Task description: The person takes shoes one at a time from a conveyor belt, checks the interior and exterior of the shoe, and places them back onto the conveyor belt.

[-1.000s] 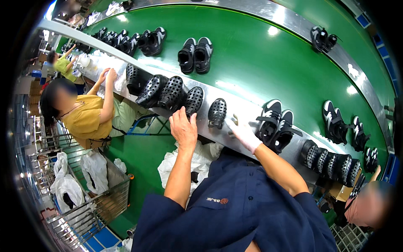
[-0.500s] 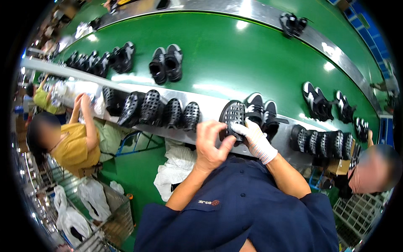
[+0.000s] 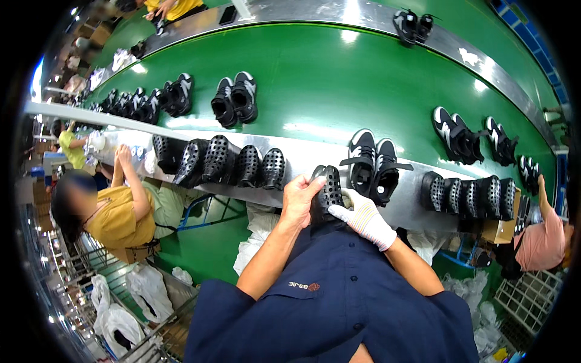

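Close in front of my body I hold a black perforated plastic shoe tree (image 3: 330, 189). My bare left hand (image 3: 299, 199) pinches its left side near the top. A white glove with thin stripes covers my right hand (image 3: 361, 219), which wraps its lower right side, the thumb across the front. A dark rounded edge shows beside it on the left; I cannot tell whether that is a second one. Just beyond my right hand, a black-and-grey left sneaker (image 3: 362, 161) and its right mate (image 3: 385, 172) stand on the metal ledge, toes pointing away, straps loose.
Several shoe trees (image 3: 220, 158) line the ledge (image 3: 302, 145) at left, and more (image 3: 469, 196) at right. Pairs of sneakers (image 3: 235, 100) stand on the green belt (image 3: 302, 78). A person in yellow (image 3: 124, 212) sits at left, another in pink (image 3: 544, 239) at right.
My left hand, its fingers apart before, has closed on the shoe tree. The shoe tree has come nearer my body and turned more upright. The view has shifted slightly.
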The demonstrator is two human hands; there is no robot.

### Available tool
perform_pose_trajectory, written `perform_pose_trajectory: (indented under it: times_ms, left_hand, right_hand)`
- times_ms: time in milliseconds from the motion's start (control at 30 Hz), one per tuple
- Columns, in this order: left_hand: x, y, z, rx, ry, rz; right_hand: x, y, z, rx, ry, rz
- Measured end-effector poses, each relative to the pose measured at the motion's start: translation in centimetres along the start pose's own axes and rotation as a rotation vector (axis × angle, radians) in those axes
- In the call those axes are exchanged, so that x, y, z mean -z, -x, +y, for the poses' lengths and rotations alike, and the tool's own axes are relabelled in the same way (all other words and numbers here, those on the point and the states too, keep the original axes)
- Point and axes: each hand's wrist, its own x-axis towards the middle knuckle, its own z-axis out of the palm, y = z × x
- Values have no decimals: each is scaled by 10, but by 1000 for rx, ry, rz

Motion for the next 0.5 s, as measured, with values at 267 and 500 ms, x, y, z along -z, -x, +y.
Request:
perform_pose_trajectory:
  times_ms: [267, 500]
  left_hand:
    - [48, 34, 7, 306, -247, -68]
    - [10, 70, 27, -90, -1260, -240]
  right_hand:
    - [25, -12, -6, -146, -680, -18]
    - [47, -8, 19, -33, -708, -101]
